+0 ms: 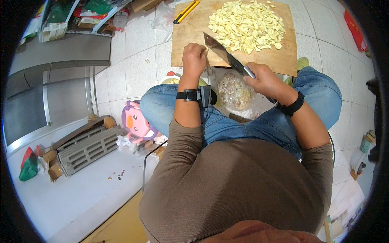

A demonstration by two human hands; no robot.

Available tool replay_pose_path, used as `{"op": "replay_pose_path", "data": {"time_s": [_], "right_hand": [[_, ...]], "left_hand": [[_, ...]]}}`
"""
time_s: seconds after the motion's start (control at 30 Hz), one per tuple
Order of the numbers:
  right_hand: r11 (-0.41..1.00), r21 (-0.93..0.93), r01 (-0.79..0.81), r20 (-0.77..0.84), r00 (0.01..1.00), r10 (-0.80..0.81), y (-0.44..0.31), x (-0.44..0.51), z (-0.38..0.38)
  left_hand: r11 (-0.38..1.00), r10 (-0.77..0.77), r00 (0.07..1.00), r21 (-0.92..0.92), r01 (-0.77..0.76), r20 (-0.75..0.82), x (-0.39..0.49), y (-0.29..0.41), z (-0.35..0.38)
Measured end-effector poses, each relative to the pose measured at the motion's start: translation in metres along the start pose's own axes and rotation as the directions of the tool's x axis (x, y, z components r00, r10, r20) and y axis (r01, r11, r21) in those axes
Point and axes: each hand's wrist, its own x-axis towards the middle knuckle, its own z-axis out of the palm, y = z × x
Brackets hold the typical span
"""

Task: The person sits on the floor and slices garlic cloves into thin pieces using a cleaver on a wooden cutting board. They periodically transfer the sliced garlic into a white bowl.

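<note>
My right hand (pixel 267 80) grips the handle of a cleaver (pixel 226 56), its dark blade slanting up and left over the near edge of a wooden cutting board (pixel 284 62). My left hand (pixel 194 57) is at the board's near left, fingers curled around a small pale garlic clove (pixel 207 49) that shows at the fingertips. The clove lies just left of the blade; whether they touch I cannot tell. Beyond the cleaver, a broad heap of sliced garlic (pixel 247 25) covers the board's far right. A yellow utility knife (pixel 186 12) rests at the far left corner.
Between my knees, below the board, sits a clear plastic bag (pixel 234 91) of garlic pieces or skins. A bowl (pixel 165 80) is partly hidden behind my left knee. Left of that knee is a pink cartoon-faced item (pixel 138 121). A crumpled plastic bag (pixel 162 18) lies on the tiles.
</note>
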Motion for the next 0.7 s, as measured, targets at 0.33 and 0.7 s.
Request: {"op": "replay_pose_path", "data": {"time_s": [0.33, 0.7], "right_hand": [[0.992, 0.048, -0.116, 0.050, 0.992, 0.113, -0.013, -0.002, -0.004], [0.993, -0.012, -0.118, 0.084, 0.989, 0.119, -0.024, 0.001, -0.005]], "left_hand": [[0.998, -0.007, 0.998, 0.055, 0.004, 0.063, 0.002, 0.001, -0.001], [0.999, -0.014, 0.999, 0.053, 0.012, 0.038, 0.001, 0.000, 0.002]]}}
